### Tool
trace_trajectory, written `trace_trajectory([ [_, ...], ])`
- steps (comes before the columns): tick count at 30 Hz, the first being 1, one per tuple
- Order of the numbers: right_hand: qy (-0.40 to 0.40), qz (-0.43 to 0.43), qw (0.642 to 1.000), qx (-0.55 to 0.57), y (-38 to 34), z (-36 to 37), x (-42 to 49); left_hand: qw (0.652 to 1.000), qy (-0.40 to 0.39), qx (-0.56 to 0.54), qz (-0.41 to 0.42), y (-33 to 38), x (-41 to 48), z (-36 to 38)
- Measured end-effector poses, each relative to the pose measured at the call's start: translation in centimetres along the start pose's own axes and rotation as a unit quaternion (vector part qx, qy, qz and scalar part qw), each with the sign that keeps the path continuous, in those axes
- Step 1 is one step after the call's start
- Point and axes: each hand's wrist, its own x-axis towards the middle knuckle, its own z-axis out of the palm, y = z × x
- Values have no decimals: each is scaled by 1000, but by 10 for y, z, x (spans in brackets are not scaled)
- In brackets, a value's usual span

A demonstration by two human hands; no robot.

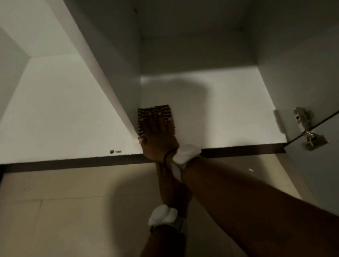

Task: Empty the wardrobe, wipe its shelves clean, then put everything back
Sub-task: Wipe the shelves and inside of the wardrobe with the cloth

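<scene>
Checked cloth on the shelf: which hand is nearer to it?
Right. The right hand lies flat on the checked cloth; the left hand is short of it, in front of the shelf edge.

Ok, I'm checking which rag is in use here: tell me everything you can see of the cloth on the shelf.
The cloth is small and dark with a pale checked weave, and looks folded into a rough rectangle. It lies flat on the white shelf of the compartment on the picture's right, in its front left corner against the dividing panel. The right hand presses on it with fingers spread, covering its near part.
</scene>
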Motion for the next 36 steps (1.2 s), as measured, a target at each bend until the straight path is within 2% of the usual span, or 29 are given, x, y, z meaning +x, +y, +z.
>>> trace_trajectory([
  [1,-22,-16,1000,-5,-7,1,0,1000,5,-31,-4,1,-2,-2],
  [3,-50,-53,997,-31,6,-4,2,1000,-6,-10,-4,2,0,-4],
  [6,-73,-74,994,-26,57,-22,-8,988,2,142,64,-10,13,9],
  [9,8,48,999,-13,133,-46,-49,967,5,231,108,-16,19,17],
  [12,63,219,974,-11,224,-65,-104,954,15,269,131,-21,18,14],
  [14,60,258,964,-24,255,-71,-124,955,7,270,123,-23,19,9],
  [16,49,267,962,-32,253,-66,-121,955,14,265,129,-27,17,4],
  [18,73,306,948,-41,230,-60,-113,955,23,267,129,-29,9,3],
  [20,84,336,937,-34,201,-52,-103,953,-2,287,95,-36,-9,5],
  [22,76,296,952,-27,163,-37,-92,954,-66,292,23,-48,-28,8],
  [24,47,210,976,-27,119,-23,-81,945,-160,278,-64,-61,-36,12],
  [26,0,122,992,-18,75,-10,-69,935,-208,266,-110,-62,-35,16],
  [28,-37,49,998,-25,37,1,-58,933,-199,274,-119,-53,-37,15],
  [31,-66,-19,997,-43,3,10,-44,949,-164,225,-148,-38,-43,7],
  [33,-67,-46,995,-59,-2,13,-37,952,-135,221,-165,-39,-40,7],
  [36,-73,-97,990,-67,20,9,-44,945,-155,250,-142,-53,-33,22],
])
